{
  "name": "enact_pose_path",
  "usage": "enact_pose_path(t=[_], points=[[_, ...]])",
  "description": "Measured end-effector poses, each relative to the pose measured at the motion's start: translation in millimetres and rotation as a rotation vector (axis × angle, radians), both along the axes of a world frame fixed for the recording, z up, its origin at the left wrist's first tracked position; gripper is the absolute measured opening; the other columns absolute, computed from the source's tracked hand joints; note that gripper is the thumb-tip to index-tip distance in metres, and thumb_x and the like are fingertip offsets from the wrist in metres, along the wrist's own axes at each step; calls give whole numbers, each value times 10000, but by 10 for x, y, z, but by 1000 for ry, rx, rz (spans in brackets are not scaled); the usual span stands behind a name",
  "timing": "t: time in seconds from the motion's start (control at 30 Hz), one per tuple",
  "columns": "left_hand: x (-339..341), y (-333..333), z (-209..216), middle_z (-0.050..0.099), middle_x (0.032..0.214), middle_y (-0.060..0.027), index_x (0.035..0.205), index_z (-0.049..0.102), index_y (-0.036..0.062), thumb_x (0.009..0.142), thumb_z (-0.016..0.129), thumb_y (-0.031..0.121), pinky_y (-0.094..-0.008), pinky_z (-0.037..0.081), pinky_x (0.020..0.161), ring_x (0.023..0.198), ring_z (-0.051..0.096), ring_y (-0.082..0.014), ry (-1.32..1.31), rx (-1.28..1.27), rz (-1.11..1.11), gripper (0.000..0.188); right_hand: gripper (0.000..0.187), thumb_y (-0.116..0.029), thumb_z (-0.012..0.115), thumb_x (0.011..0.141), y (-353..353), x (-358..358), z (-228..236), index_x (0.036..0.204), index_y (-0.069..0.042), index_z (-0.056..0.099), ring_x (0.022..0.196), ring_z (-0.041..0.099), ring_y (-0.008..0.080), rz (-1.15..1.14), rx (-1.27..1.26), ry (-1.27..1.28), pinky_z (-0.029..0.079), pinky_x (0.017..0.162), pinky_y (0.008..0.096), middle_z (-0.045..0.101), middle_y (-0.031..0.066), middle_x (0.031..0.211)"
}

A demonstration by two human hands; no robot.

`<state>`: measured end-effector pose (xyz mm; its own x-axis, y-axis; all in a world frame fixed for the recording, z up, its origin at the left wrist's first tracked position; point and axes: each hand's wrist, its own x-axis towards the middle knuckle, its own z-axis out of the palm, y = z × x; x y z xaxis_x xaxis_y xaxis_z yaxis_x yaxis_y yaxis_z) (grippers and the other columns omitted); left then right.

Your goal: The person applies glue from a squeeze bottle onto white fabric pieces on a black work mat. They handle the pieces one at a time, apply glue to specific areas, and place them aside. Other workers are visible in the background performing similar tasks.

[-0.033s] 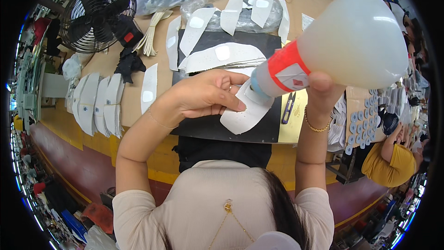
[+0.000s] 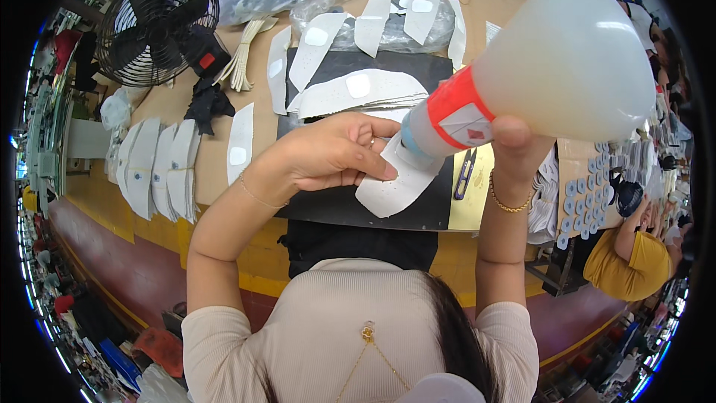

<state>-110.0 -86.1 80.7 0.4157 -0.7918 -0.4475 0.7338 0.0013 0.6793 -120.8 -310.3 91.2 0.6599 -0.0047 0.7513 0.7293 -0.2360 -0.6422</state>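
My left hand (image 2: 339, 151) pinches the edge of a curved white perforated piece (image 2: 395, 190) between thumb and fingers, above a black mat (image 2: 335, 209). My right hand (image 2: 518, 149) is wrapped round the neck of a large translucent squeeze bottle (image 2: 570, 63) with pale contents and a red band. The bottle is tipped, its wide base up and to the right. Its blue-ringed mouth meets the white piece; the tip itself is hidden. Just beyond my hands lies a stack of similar white pieces (image 2: 339, 93), the top one with a white patch.
More patched white pieces (image 2: 313, 41) lie at the mat's far edge. Purple-handled thread snips (image 2: 465, 174) rest on a yellow sheet. A black fan (image 2: 156, 26) and bundled white pieces (image 2: 153, 168) are on the left. Round grey-blue discs (image 2: 582, 198) and a person in yellow (image 2: 626, 265) are on the right.
The squeeze bottle has shifted very slightly left, with its mouth moving a little along the white piece. My left hand stays in place.
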Motion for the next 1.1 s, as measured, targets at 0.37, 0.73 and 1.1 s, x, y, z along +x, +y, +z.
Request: enact_pose_path(t=[0.37, 0.73, 1.1], points=[[64, -61, 52, 676, 1058, -107, 1306, 464, -57, 798, 613, -90, -218, 555, 752, 895, 670, -109, 12, 1, -5, 531, 434, -371, 846, 696, -311, 35, -93, 901, -18, 699, 804, 659, 184, 39, -106, 91, 524, 729, 315, 707, 57, 891], [131, -419, -55, 630, 1183, -150, 1382, 380, -50, 781, 577, -162, -325, 532, 908, 1067, 641, -194, 37, -56, -42, 642, 921, -683, 659, 730, -963, -478, -40, 1213, 63, 415, 885, 644, 300, 16, 604, 289, 578, 716, 468, 576, 202, 1025], [545, -1520, -644, 524, 1290, -184, 1474, 275, 26, 810, 603, -71, -330, 453, 979, 1153, 549, -227, -209, 7, 122, 747, 939, -631, 709, 720, -1413, -813, -102, 1218, 103, 401, 921, 653, 357, 301, 797, 184, 558, 819, 513, 608, 233, 1031]])
